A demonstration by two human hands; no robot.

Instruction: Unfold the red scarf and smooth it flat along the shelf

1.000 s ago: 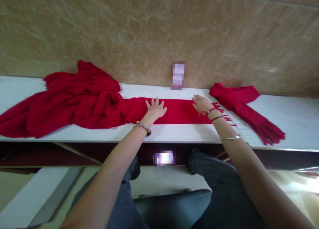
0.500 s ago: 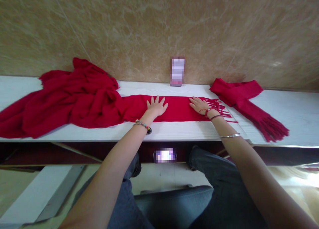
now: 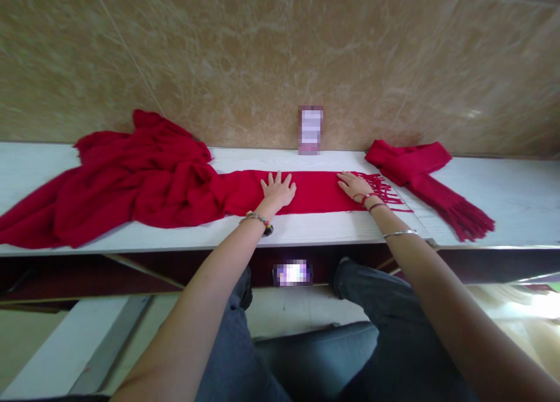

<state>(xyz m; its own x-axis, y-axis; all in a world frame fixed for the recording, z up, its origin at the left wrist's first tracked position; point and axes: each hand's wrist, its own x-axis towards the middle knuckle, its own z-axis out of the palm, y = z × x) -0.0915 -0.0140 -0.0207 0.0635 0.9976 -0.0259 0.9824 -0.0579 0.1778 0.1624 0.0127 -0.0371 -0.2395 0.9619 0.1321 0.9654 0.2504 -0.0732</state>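
A long red scarf (image 3: 315,192) lies along a narrow white tabletop. Its right stretch is flat, folded into a strip, and ends in a fringe. Toward the left the cloth bunches into a loose, wrinkled heap. My left hand (image 3: 279,192) rests on the flat stretch with its fingers spread. Farther right, close to the fringe, my right hand (image 3: 353,185) lies palm down on the same strip, fingers out. Neither hand grips the cloth. A second red scarf (image 3: 420,168), folded and crossed over itself, lies to the right of my right hand, its fringe toward the front edge.
Behind the white tabletop (image 3: 516,203) rises a brown marbled wall (image 3: 245,58). A blurred-out upright card-like object (image 3: 311,130) leans there. Below the front edge is a blurred bright screen-like object (image 3: 293,273). A dark seat (image 3: 319,355) shows between my legs.
The view has shifted slightly. Both hands stay flat on the scarf in almost the same places, and the cloth looks unchanged.
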